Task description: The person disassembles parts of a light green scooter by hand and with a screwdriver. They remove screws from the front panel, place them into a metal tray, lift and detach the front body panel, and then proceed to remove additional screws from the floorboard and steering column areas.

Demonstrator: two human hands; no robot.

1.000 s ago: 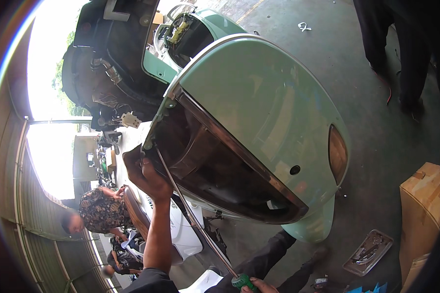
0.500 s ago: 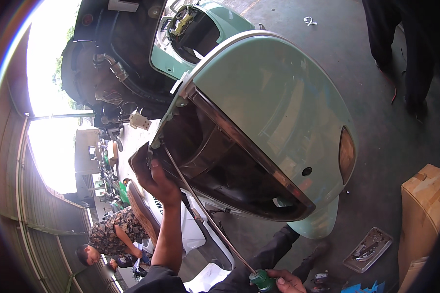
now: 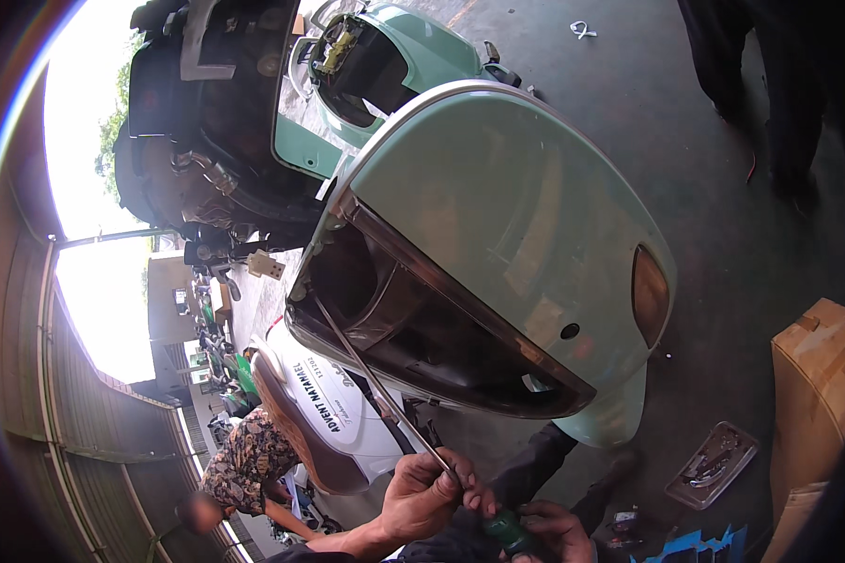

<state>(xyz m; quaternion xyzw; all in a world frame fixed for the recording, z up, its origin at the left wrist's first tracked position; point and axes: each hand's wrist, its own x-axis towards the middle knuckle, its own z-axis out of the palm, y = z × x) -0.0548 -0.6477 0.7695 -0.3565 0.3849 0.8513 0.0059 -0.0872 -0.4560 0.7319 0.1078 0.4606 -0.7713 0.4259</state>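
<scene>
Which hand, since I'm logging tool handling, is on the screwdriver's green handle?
The right hand, farther right in the picture, holds the green handle; the left hand instead pinches the screwdriver's metal shaft.

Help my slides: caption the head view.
Left hand on screwdriver shaft, right hand on handle, beside a green panel.

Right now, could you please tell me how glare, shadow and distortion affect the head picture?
In the head view, daylight at the left opening is blown out to white; the head view's fisheye bends the ribbed wall and blackens the corners; also in the head view, soft reflections cross the green shell, and the green handle looks dim.
</scene>
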